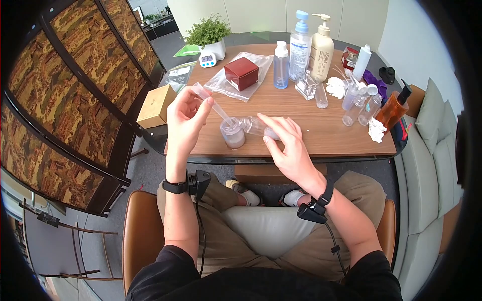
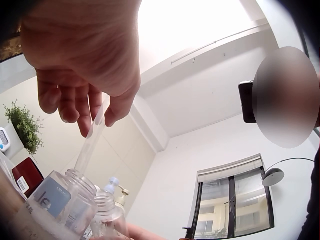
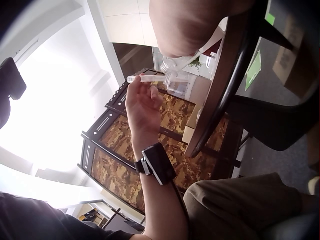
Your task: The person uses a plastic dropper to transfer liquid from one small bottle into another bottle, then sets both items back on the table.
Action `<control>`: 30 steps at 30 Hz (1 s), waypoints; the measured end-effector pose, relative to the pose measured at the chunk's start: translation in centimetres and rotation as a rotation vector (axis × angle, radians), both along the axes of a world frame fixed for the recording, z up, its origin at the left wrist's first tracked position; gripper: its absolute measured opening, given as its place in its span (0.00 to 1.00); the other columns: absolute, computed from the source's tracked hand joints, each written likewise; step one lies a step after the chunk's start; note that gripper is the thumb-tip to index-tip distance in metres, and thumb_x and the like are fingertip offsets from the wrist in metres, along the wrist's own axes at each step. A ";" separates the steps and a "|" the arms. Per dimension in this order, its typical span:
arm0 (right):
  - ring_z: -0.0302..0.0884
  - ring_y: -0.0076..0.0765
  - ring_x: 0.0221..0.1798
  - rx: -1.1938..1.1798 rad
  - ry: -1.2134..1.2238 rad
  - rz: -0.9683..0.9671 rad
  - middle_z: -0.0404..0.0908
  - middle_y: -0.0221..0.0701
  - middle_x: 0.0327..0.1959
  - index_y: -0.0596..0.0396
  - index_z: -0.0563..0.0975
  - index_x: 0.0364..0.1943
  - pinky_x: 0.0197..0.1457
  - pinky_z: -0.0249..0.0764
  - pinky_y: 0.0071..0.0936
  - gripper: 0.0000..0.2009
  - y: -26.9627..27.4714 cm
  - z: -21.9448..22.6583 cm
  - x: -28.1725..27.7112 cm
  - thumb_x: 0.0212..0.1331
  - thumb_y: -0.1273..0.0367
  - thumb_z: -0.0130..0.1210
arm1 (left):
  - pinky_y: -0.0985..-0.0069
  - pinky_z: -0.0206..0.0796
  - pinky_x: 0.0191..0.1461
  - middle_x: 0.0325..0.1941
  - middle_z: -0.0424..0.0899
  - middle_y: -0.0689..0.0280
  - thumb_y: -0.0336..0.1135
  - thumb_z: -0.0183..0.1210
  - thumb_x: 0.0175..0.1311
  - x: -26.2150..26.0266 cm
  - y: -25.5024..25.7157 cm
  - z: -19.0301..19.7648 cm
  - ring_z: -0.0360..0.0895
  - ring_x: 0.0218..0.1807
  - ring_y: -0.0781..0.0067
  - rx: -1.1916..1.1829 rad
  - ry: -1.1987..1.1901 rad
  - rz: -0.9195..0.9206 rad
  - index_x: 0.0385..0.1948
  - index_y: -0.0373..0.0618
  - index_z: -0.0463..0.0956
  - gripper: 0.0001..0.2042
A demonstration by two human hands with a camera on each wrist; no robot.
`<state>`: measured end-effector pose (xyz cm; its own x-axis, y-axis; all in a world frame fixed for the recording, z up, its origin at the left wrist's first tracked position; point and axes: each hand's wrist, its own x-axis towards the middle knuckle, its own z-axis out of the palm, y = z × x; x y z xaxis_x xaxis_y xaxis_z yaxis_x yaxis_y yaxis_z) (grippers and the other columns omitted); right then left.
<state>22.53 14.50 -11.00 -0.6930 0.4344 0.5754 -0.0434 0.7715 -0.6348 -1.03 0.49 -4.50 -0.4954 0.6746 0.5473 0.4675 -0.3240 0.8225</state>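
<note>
My left hand [image 1: 187,116] pinches a clear plastic pipette [image 1: 216,108] between thumb and fingers. The pipette slants down, its lower end inside the mouth of a wide clear bottle [image 1: 233,136] that stands near the table's front edge. In the left wrist view this wide bottle [image 2: 62,202] has a threaded neck, a blue label and cloudy contents low down. Beside it, my right hand [image 1: 291,153] holds a smaller clear bottle [image 1: 255,126], tilted with its uncapped mouth toward the wide one. The palm and fingers partly hide that smaller bottle.
A dark red box [image 1: 241,73] on a plastic bag, a yellow carton [image 1: 154,106], a timer [image 1: 207,60] and a potted plant [image 1: 207,31] stand to the left and back. Pump bottles [image 1: 321,52], several small clear bottles and an amber pump bottle [image 1: 392,109] occupy the right side.
</note>
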 end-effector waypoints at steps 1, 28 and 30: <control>0.78 0.47 0.66 0.003 0.004 -0.001 0.84 0.39 0.60 0.54 0.79 0.73 0.85 0.55 0.49 0.24 0.0 0.0 0.0 0.73 0.73 0.59 | 0.86 0.58 0.31 0.36 0.83 0.75 0.32 0.69 0.78 0.1 0.0 0.0 0.68 0.30 0.93 0.000 0.000 0.000 0.52 0.38 0.82 0.10; 0.77 0.49 0.66 0.013 0.013 0.001 0.83 0.41 0.61 0.56 0.79 0.72 0.82 0.59 0.47 0.24 0.0 0.0 -0.1 0.72 0.73 0.60 | 0.86 0.55 0.30 0.28 0.78 0.78 0.33 0.69 0.78 0.1 0.2 -0.1 0.66 0.27 0.93 -0.015 -0.003 0.013 0.49 0.40 0.82 0.09; 0.78 0.48 0.63 0.022 0.033 -0.001 0.83 0.40 0.58 0.55 0.79 0.72 0.82 0.59 0.48 0.24 0.0 -0.2 -0.2 0.72 0.74 0.60 | 0.86 0.55 0.30 0.28 0.77 0.79 0.33 0.69 0.78 0.1 0.2 -0.1 0.66 0.27 0.93 -0.020 0.002 0.017 0.49 0.41 0.82 0.08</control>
<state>22.31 14.53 -11.16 -0.6732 0.4215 0.6076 -0.0637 0.7856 -0.6155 -0.94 0.64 -4.55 -0.5055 0.6771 0.5348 0.4747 -0.2993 0.8277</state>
